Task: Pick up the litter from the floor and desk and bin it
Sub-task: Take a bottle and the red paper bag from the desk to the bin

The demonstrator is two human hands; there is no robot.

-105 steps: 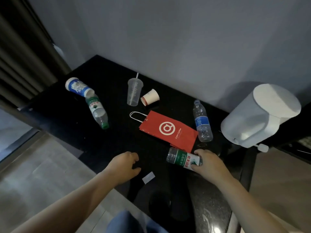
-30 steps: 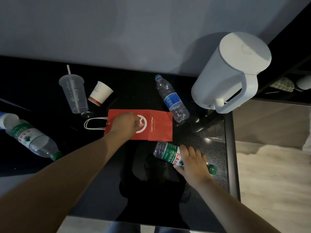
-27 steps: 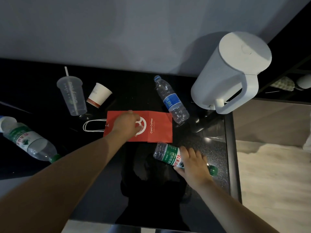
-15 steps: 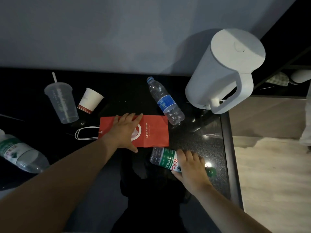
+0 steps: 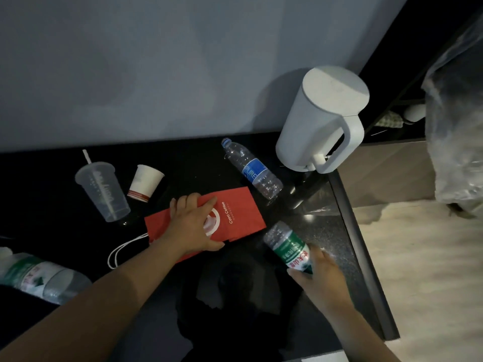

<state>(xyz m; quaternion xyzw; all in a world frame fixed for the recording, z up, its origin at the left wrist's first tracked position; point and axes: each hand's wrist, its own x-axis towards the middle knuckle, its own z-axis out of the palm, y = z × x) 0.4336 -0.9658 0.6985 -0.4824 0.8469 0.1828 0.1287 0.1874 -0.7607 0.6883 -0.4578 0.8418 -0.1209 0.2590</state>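
In the head view, a black glossy worktop (image 5: 196,163) runs across the middle of the frame under a grey wall. The red paper bag (image 5: 240,212) lies flat at centre, tilted so its right end sits higher in the frame, and its white cord handles (image 5: 117,253) trail to the lower left.

The left hand (image 5: 194,226) lies on the bag. Its grip is open: the fingers (image 5: 194,202) are spread and nearly straight, pressing down and reaching the bag's far edge, while the thumb stretches along the near edge.

At lower centre right, the right hand (image 5: 320,275) has its grip closed round the cap end of a green-labelled bottle (image 5: 288,248). The bottle's clear base points up and left, close to the bag's right corner. I cannot tell if the bottle touches the worktop.

A blue-labelled bottle (image 5: 254,172) lies on its side just above the bag's right end, with its cap towards the wall. Left of centre is a clear plastic cup (image 5: 103,190) with a straw, and just beside it a white paper cup (image 5: 145,181) with a red band. A second green-labelled bottle (image 5: 39,274) lies on its side at the lower left edge.

A white jug (image 5: 324,118) stands at the worktop's right end, with its handle facing the camera. Pale wooden floor (image 5: 418,257) shows at the right. A crumpled translucent plastic bag (image 5: 454,126) fills the upper right edge.
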